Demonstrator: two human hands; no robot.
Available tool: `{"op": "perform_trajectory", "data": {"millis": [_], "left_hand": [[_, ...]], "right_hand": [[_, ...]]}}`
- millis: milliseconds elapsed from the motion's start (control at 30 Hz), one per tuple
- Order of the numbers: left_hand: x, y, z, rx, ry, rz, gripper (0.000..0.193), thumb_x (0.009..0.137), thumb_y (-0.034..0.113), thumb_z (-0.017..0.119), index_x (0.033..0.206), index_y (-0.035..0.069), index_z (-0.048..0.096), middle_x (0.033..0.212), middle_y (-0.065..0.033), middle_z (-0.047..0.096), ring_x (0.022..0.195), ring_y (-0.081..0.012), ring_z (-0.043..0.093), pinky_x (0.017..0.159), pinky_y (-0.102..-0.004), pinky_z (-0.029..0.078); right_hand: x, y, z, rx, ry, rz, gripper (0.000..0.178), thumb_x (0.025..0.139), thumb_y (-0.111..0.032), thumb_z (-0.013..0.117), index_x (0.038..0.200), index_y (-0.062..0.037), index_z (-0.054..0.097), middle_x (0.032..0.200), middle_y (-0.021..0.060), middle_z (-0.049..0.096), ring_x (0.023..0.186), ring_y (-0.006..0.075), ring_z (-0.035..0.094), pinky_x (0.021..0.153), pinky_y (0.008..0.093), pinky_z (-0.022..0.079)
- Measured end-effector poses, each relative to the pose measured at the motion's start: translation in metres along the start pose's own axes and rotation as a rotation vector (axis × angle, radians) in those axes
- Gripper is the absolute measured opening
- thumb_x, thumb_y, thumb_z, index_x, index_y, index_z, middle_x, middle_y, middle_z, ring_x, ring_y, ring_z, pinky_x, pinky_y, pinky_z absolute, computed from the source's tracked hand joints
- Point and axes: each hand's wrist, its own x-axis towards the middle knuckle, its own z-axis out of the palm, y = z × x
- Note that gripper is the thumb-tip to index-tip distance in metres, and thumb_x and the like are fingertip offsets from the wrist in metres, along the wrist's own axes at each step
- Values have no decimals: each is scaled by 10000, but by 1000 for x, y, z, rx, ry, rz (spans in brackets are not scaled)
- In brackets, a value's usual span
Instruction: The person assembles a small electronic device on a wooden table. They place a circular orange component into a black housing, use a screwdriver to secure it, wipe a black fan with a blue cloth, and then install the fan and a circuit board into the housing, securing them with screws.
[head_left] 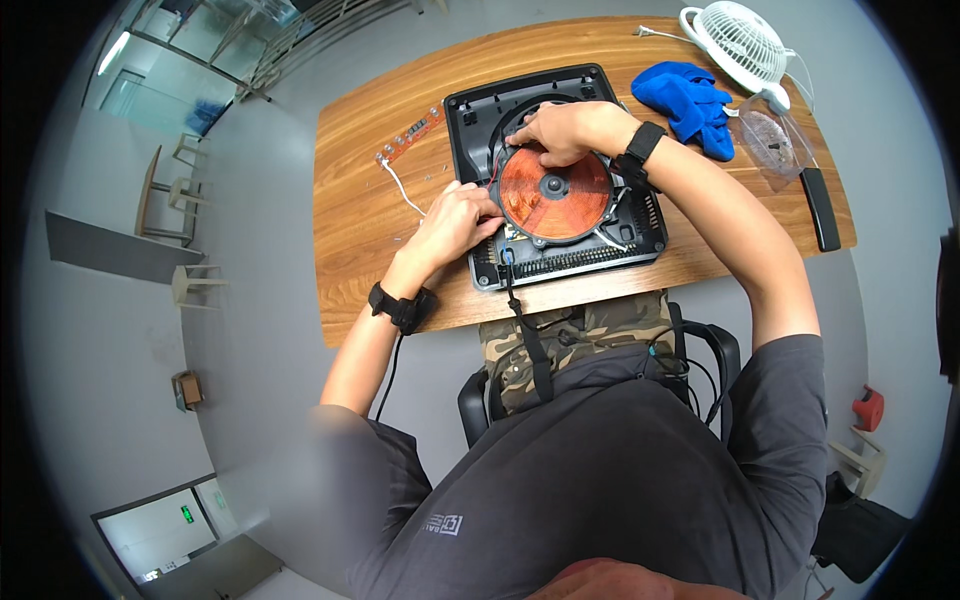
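An opened induction cooker base [625,255] of black plastic lies on the wooden table in front of me. Inside it sits a round copper induction coil [575,203] with a dark hub at its centre. My left hand [465,218] is closed at the coil's left edge, its fingertips partly hidden there. From the far side, my right hand [568,132] reaches over the coil, fingers bent onto its upper left rim. Thin red and white wires run by the coil. Beside the base's left wall lies a narrow orange circuit board [412,135] with a white cable.
Small loose screws lie near the circuit board. A blue cloth [685,105], a white fan [740,45], a clear plastic piece [770,140] and a long black object [821,208] occupy the table's right side. A black strap [532,345] hangs over the table's front edge.
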Motion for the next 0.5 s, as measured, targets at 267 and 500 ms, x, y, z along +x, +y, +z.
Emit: {"op": "perform_trajectory", "data": {"millis": [267, 500], "left_hand": [[0, -8, 6, -83, -1, -20, 125, 842, 124, 792, 890, 11, 767, 795, -127, 676, 802, -308, 634, 786, -400, 474], [-4, -7, 12, -78, 20, -57, 112, 830, 127, 802, 873, 30, 768, 808, -115, 678, 820, -299, 631, 788, -398, 459]], "right_hand": [[-3, -1, -5, -50, -22, -7, 663, 923, -260, 694, 1550, -223, 480, 1539, 246, 477, 1400, 412, 472, 1164, 433, 412], [-6, -6, -8, -78, -19, -26, 668, 923, -271, 696, 1551, -230, 474, 1547, 245, 466, 1359, 428, 511, 1151, 434, 430]]}}
